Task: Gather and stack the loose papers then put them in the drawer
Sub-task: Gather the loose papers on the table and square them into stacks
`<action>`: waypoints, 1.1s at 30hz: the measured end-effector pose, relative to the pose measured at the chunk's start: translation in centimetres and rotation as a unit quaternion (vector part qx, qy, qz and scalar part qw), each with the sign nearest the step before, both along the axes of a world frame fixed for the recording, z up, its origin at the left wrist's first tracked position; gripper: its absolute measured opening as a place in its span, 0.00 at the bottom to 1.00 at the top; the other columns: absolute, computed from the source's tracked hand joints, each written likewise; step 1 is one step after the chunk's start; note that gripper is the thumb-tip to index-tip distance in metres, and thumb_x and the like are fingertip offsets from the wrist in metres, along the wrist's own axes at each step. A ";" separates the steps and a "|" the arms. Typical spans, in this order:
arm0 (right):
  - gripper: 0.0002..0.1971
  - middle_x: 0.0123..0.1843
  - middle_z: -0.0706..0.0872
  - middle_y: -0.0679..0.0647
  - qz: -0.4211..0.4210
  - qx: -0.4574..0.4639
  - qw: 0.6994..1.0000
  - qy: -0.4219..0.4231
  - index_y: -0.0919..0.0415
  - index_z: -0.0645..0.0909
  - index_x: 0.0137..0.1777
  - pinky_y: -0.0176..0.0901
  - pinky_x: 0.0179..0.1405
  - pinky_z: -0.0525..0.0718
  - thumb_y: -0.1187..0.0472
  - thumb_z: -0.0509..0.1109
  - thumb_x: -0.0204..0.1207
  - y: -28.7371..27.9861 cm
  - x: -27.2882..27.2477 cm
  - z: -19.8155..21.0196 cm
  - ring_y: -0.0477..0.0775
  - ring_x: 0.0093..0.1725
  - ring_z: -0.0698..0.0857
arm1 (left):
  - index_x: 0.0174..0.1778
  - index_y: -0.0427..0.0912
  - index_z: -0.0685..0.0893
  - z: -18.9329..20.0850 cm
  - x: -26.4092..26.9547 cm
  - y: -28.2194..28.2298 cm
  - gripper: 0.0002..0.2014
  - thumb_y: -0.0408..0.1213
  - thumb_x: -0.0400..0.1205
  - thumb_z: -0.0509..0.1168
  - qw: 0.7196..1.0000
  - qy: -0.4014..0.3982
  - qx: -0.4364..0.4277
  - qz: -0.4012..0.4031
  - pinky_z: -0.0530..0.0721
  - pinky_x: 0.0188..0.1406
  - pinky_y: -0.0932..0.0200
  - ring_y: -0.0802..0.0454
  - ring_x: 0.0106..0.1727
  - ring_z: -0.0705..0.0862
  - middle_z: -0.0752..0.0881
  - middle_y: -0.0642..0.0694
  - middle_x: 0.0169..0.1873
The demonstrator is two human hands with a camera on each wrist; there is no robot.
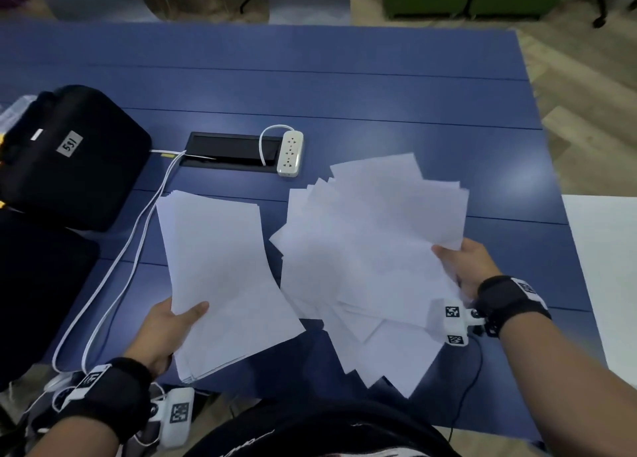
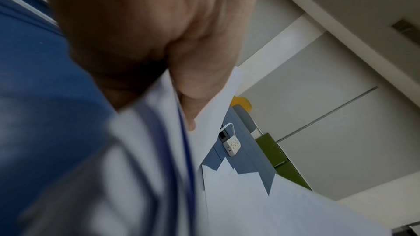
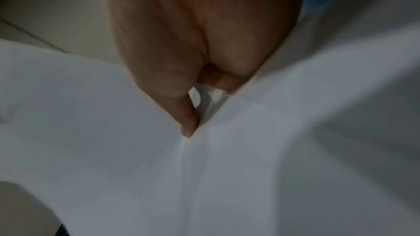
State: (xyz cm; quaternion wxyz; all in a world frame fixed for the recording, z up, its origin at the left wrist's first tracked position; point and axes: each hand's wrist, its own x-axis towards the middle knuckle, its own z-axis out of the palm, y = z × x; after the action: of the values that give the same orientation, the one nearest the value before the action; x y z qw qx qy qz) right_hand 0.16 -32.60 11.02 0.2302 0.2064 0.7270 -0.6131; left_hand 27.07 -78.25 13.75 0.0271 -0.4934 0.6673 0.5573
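Right wrist view blurred; right hand point(image 3: 193, 46) fingers hidden behind fanned papers point(image 3: 204, 177).

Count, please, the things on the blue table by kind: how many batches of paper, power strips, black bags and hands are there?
Paper batches: 2, the neat stack and the fanned batch
Power strips: 1, the white power strip
Black bags: 1, the black bag
Hands: 2, the left hand and the right hand
Total: 6
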 end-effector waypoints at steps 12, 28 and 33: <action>0.10 0.64 0.89 0.60 -0.074 0.079 0.994 -0.033 0.66 0.83 0.65 0.57 0.59 0.87 0.69 0.72 0.85 5.5 -0.7 -1.6 0.65 0.58 0.88 | 0.65 0.37 0.89 -0.5 -0.1 -0.3 0.11 0.28 0.86 0.74 1.000 0.010 0.011 -0.018 0.85 0.63 0.45 0.39 0.54 0.92 0.93 0.44 0.52; 0.05 0.56 0.86 0.67 0.038 0.134 0.988 -0.074 0.68 0.82 0.54 0.50 0.53 0.76 0.67 0.66 0.87 5.1 1.3 -4.5 0.60 0.49 0.80 | 0.64 0.38 0.89 -1.4 -3.2 2.9 0.10 0.31 0.87 0.75 0.994 -0.008 0.081 -0.078 0.90 0.59 0.47 0.39 0.56 0.94 0.96 0.41 0.55; 0.14 0.60 0.91 0.60 0.114 0.082 0.985 -0.104 0.64 0.87 0.65 0.55 0.66 0.85 0.61 0.78 0.83 3.2 1.2 -5.0 0.63 0.58 0.89 | 0.64 0.38 0.90 -1.3 -3.7 2.7 0.11 0.33 0.86 0.75 0.990 -0.022 0.085 -0.106 0.90 0.65 0.42 0.37 0.58 0.95 0.97 0.42 0.55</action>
State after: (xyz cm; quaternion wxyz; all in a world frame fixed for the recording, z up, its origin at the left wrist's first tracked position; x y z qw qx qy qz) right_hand 1.33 -29.44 6.04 0.3553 0.2024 0.7657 -0.4965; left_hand 23.34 -75.53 12.42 0.1424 -0.4278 0.6650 0.5954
